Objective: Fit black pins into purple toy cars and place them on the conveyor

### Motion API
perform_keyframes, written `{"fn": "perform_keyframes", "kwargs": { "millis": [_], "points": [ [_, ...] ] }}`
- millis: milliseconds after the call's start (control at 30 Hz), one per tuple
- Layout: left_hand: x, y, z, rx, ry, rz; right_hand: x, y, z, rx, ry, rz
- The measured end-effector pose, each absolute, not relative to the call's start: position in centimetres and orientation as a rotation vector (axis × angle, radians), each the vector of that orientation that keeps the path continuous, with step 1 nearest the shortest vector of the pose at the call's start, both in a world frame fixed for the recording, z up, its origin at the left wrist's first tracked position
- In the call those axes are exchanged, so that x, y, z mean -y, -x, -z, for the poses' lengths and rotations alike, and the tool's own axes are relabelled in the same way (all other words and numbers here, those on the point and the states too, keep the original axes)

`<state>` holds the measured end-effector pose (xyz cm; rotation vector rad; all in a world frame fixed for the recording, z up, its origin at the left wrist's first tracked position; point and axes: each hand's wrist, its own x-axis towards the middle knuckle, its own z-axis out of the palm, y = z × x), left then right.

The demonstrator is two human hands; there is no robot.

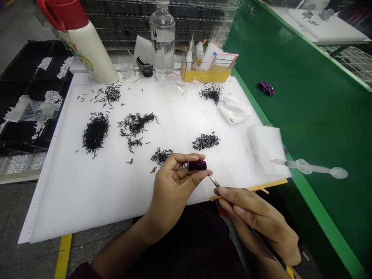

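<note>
My left hand (174, 180) is closed round a small, shiny purple toy car (197, 165), gripping it between the fingertips and thumb above the white foam sheet (95, 201). In my right hand (258, 217) is a thin paintbrush (214, 180) with a silver ferrule and a long dark handle. Its tip is close to the car's lower right end; whether it touches is too small to tell. Just behind my left fingers lies a heap of tiny black parts (161, 156), partly hidden by the hand. Another heap of short black pieces (206, 142) sits beyond the car.
A second purple toy car (266, 88) rests on the green conveyor belt (325, 128). A dropper (308, 166) juts over its edge from a foam block (266, 149). At the back stand a red-lidded flask (93, 50), a clear bottle (163, 42) and a yellow tray (206, 75).
</note>
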<state>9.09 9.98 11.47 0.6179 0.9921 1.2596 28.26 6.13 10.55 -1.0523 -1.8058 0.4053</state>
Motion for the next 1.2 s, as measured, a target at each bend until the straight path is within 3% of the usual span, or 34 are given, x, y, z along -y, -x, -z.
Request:
{"fn": "perform_keyframes", "kwargs": {
  "millis": [333,567,700,1200],
  "points": [
    [-8.8,-9.6,-10.7,-1.022,-0.847,-1.385,-7.3,-27.9,-10.4,1.281,1.011,-0.872],
    [-8.5,-9.0,-11.6,-0.898,-0.686,-1.115,-5.5,-29.3,-11.3,1.807,0.998,-0.548],
    [-8.5,-9.0,-11.4,-0.864,-0.666,-1.067,-4.4,-28.3,-12.0,1.831,1.078,-0.418],
    [-8.8,-9.0,-11.1,-0.917,-0.641,-1.102,-5.2,-28.3,-11.9,1.78,1.071,-0.626]
  ]
}}
